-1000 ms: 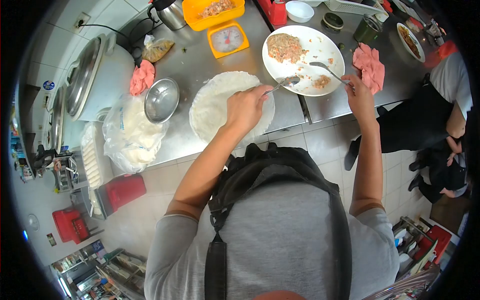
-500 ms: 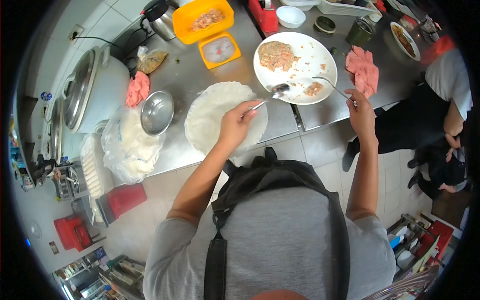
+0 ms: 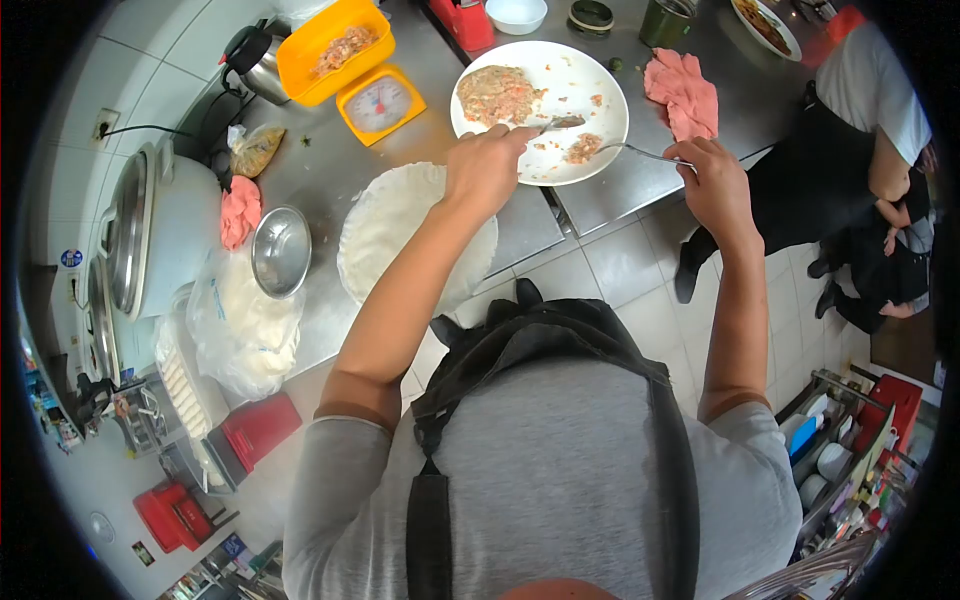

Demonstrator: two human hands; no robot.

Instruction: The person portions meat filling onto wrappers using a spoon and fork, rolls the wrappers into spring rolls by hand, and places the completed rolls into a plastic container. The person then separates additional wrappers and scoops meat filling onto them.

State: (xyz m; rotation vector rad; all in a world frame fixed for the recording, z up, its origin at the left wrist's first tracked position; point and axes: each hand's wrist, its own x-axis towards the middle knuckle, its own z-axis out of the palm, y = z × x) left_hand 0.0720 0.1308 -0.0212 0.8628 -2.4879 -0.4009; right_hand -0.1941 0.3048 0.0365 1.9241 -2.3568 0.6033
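Spoon, in the head view, is over the plate: my left hand pinches its handle, while my right hand grips a second utensil by the meat clump. Feels light, stiff, probably greasy; the handle's the hold. Long axis runs rightward, bowl away from my left fingers.

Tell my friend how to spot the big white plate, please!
Find the grey metal table. On it, right of the flat round dough, the plate sits beneath the spoon in the left hand. Unlike the smaller white bowl beyond it, the plate is wide and holds a pinkish mound of mince.
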